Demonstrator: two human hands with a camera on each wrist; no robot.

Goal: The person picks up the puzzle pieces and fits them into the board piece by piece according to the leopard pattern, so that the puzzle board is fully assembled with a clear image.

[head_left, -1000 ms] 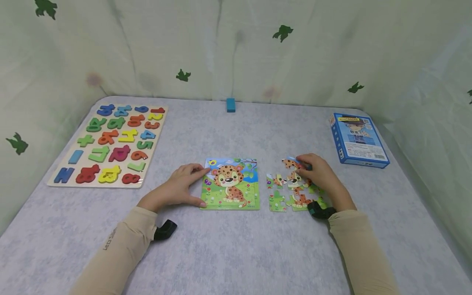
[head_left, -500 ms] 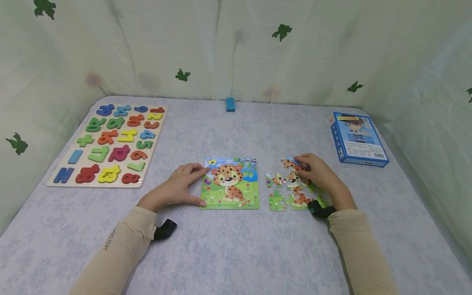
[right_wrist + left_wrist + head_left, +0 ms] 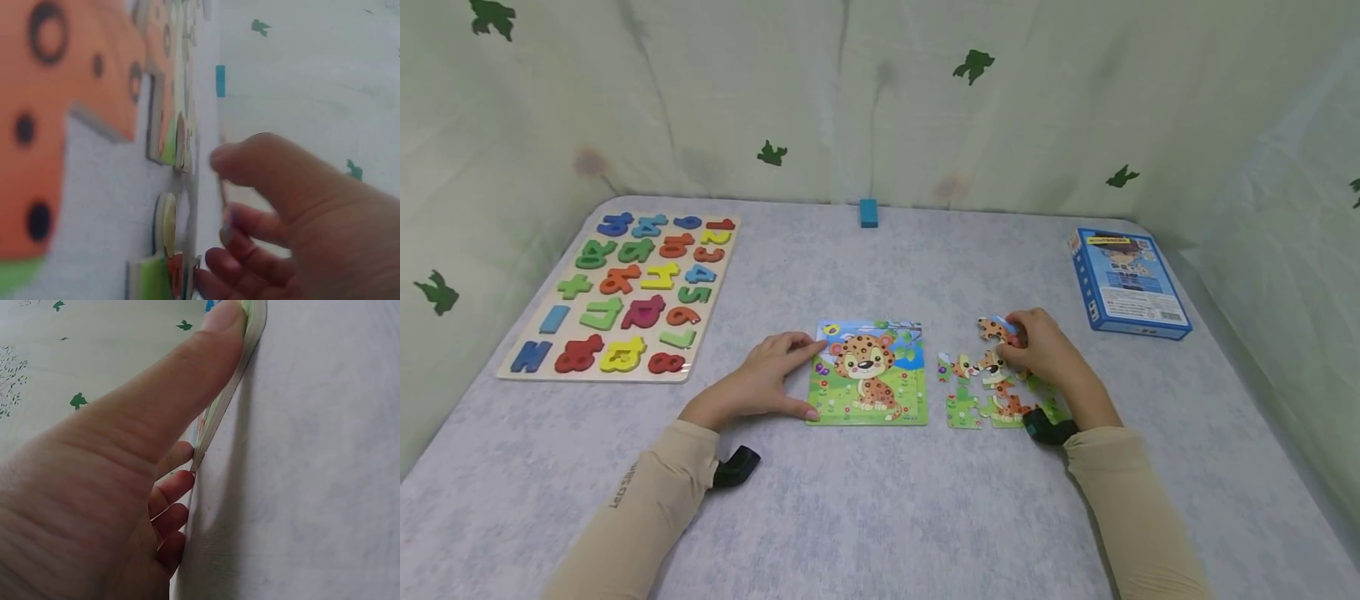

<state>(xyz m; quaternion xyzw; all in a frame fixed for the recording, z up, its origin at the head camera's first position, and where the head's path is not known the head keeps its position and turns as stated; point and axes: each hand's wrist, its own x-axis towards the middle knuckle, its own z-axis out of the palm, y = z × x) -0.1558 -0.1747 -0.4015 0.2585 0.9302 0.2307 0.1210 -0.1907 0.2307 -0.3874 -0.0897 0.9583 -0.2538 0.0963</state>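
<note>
A square puzzle board (image 3: 868,375) with a cartoon leopard picture lies flat on the table. My left hand (image 3: 763,375) rests along its left side, thumb on the lower corner and fingertips at the upper edge. To its right are several loose leopard puzzle pieces (image 3: 964,412), set close together with gaps. My right hand (image 3: 1045,354) is over the upper right of this group, hiding some of it. In the right wrist view, its thumb and finger pinch a thin puzzle piece (image 3: 223,184), seen edge-on and blurred.
A wooden board (image 3: 707,317) with colourful numbers and symbols lies at the left. A blue box (image 3: 1138,287) is at the back right. A small blue block (image 3: 868,213) sits at the table's far edge. Pale curtains surround the table.
My right hand has shifted slightly. Beneath it, the pieces with the leopard's face have slid a little left, and the top piece has moved slightly up and right. The left hand stays put.
</note>
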